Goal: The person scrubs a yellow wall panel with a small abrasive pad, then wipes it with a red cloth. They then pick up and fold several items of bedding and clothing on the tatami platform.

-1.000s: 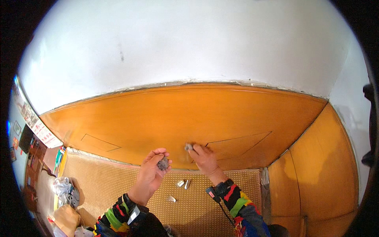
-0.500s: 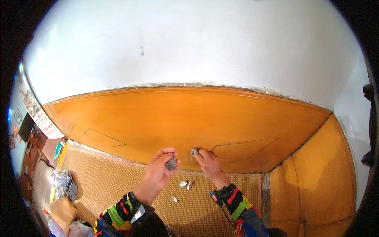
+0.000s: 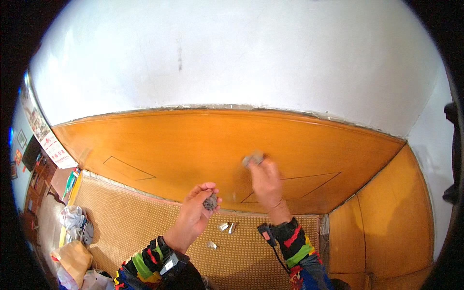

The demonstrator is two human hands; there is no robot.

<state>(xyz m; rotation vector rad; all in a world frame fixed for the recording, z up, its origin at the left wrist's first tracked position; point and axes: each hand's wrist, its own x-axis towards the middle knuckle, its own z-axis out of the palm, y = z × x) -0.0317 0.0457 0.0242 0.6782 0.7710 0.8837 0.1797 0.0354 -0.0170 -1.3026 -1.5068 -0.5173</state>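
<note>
My left hand (image 3: 194, 211) is closed around a rough dark grey lump (image 3: 210, 201), held above the woven mat in front of the wooden panel. Raised in front of the orange-brown wooden panel (image 3: 193, 140), my right hand (image 3: 267, 182) grips a smaller grey piece (image 3: 253, 159) at the fingertips. Motion blurs this piece and the fingers, and whether it touches the panel I cannot tell. Thin dark lines run across the panel on both sides of my hands. Below them, silvery crumpled scraps (image 3: 224, 226) lie on the mat.
The woven tan mat (image 3: 130, 208) reaches the panel's foot. Plastic bags (image 3: 77, 224) and an orange-brown paper bag (image 3: 72, 261) stand at the left. A white wall (image 3: 241, 53) rises above the panel, with a rough gap along its top edge. Another wooden panel (image 3: 396, 208) closes off the right side.
My right hand has risen up the panel and a little to the right, taking the grey piece along. The left hand with its lump has hardly moved.
</note>
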